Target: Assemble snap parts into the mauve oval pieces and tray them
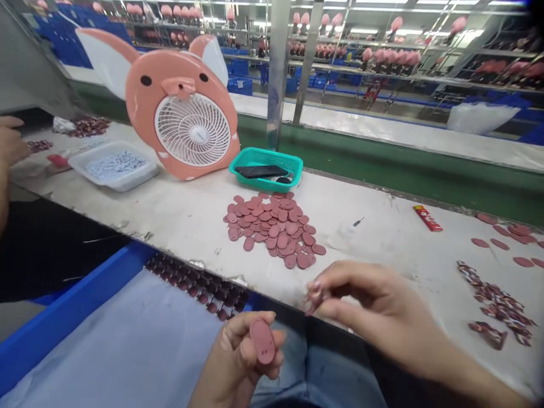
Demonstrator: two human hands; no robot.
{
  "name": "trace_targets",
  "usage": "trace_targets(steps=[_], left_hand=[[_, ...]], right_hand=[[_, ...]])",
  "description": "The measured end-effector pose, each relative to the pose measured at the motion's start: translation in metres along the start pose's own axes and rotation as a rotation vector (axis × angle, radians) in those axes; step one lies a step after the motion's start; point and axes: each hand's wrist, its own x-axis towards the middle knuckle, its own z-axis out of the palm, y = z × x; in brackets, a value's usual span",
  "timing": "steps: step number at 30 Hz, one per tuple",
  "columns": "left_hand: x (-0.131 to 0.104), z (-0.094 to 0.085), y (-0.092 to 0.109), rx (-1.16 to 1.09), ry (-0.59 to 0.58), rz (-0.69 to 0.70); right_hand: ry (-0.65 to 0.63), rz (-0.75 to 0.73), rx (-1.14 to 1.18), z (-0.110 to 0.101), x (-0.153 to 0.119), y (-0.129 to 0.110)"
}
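In the head view, my left hand is closed on a flat pink oval piece with small holes near its lower end. To its right, over the table edge, my right hand pinches a small dark red part with a shiny bit; blur hides its exact kind. A heap of similar pink oval pieces lies on the table beyond both hands. Off to the right is a pile of small dark red and metallic parts.
A pink pig-shaped fan stands behind a white tray of small pieces. A green basket holds a black phone-like object. A red packet lies right. Below left, a blue bin holds rowed parts. Another person's hand is far left.
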Motion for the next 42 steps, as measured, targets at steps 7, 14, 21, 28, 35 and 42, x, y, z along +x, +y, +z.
trace_targets(steps=[7, 14, 21, 28, 35, 42], left_hand=[[-0.012, -0.01, -0.003, 0.042, 0.016, 0.026], [-0.013, -0.017, -0.006, 0.064, 0.005, 0.018], [-0.011, -0.018, -0.005, 0.052, 0.007, -0.023], [-0.01, -0.018, -0.004, 0.049, 0.0, -0.047], [-0.01, -0.014, -0.003, 0.054, 0.006, -0.05], [-0.019, -0.009, -0.001, 0.017, -0.031, -0.063]], right_hand=[[-0.13, -0.03, -0.068, 0.047, -0.016, -0.005], [-0.174, -0.078, -0.127, 0.048, -0.017, -0.008], [-0.179, -0.147, -0.176, 0.049, -0.014, -0.007], [-0.207, -0.156, -0.17, 0.047, -0.012, -0.008], [-0.261, -0.235, -0.233, 0.044, -0.01, -0.01], [-0.31, -0.282, -0.267, 0.043, -0.017, -0.019]])
